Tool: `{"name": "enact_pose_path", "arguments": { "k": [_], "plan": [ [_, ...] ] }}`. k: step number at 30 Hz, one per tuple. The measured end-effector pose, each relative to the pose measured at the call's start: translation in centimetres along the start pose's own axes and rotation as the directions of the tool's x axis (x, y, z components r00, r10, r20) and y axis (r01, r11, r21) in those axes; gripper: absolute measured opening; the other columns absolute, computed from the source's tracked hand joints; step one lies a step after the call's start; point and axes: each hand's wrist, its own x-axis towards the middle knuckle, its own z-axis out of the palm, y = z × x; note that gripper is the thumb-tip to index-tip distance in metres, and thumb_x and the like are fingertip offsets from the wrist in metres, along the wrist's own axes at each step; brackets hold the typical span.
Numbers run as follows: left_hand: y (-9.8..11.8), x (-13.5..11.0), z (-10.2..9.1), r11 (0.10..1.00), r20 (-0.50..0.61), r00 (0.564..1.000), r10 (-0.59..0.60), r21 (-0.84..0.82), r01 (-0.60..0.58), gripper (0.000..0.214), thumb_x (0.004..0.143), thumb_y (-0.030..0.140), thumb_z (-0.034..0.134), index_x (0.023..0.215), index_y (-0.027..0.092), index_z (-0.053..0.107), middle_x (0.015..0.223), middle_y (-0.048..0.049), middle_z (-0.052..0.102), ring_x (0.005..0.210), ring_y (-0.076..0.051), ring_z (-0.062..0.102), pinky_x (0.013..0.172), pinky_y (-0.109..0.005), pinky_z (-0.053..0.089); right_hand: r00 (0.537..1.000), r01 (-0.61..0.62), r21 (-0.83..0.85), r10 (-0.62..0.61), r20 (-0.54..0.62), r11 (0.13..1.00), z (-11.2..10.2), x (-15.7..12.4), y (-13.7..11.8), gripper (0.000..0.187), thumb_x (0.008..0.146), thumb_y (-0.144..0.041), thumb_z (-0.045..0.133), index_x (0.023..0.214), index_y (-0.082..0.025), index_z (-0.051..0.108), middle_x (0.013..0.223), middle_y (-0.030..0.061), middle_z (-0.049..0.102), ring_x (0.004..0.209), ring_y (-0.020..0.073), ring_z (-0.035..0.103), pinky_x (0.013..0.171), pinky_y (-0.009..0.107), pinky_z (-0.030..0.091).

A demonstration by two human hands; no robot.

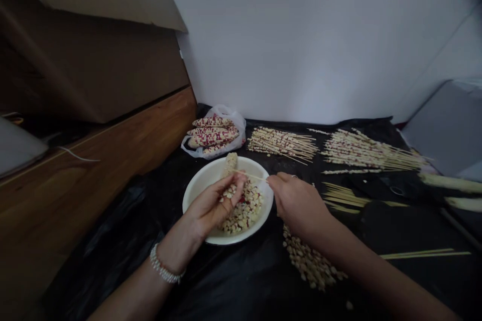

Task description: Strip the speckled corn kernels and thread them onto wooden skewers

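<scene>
Right hand [297, 205] pinches bamboo skewer [253, 176], long axis crosswise, tip toward left hand [213, 205], curled on corn kernels [229, 193] above white plate [205, 169].

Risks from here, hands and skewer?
The bamboo skewer in the right hand points toward the left hand, so its tip could prick it. The loose kernels on the black plastic sheet could get knocked away. The heap of kernels on the white plate could spill if the plate is bumped.
</scene>
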Motion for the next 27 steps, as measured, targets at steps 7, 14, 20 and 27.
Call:
{"name": "enact_pose_path", "arguments": {
  "k": [7,14,20,27],
  "plan": [
    [1.9,-0.2,-0.1,0.998,0.012,0.999,0.047,-0.041,-0.047,0.05,0.087,-0.003,0.035,0.134,0.012,0.045,0.096,-0.0103,0.068,0.08,-0.014,0.07,0.07,-0.021,0.058,0.992,-0.127,0.096,0.125,0.027,0.987,2.8,4.3,2.1,0.038,0.083,-0.045,0.05,0.111,-0.021,0.058,0.09,0.0099,0.067,0.081,0.0225,0.061,0.062,0.031,0.036],
    [1.6,-1.5,0.4,0.999,0.057,0.997,0.044,0.0,-0.044,0.067,0.079,-0.012,0.027,0.139,0.014,0.039,0.12,-0.0137,0.062,0.105,-0.018,0.064,0.08,-0.02,0.056,0.989,-0.147,0.189,0.15,-0.002,0.971,3.4,4.4,2.9,0.042,0.075,-0.031,0.052,0.116,-0.024,0.054,0.081,0.0038,0.066,0.068,0.016,0.058,0.06,0.027,0.034],
    [0.8,-1.1,-0.2,1.0,0.102,0.995,0.006,0.005,-0.007,0.052,0.083,-0.008,0.038,0.132,0.009,0.046,0.111,-0.0166,0.065,0.099,-0.021,0.067,0.078,-0.024,0.058,0.982,-0.182,0.194,0.187,-0.009,0.964,3.2,1.0,4.3,0.04,0.081,-0.033,0.044,0.118,-0.021,0.05,0.075,0.003,0.065,0.064,0.0169,0.057,0.057,0.027,0.033],
    [-0.7,-0.9,-0.4,0.997,0.074,0.996,-0.047,0.065,0.042,0.039,0.085,-0.004,0.043,0.121,0.008,0.055,0.103,-0.0154,0.068,0.094,-0.02,0.068,0.073,-0.025,0.059,0.984,-0.113,0.09,0.124,-0.126,0.99,1.0,-0.5,3.8,0.034,0.093,-0.037,0.032,0.117,-0.024,0.052,0.077,0.0039,0.067,0.062,0.0182,0.059,0.055,0.029,0.032]
  ]
}}
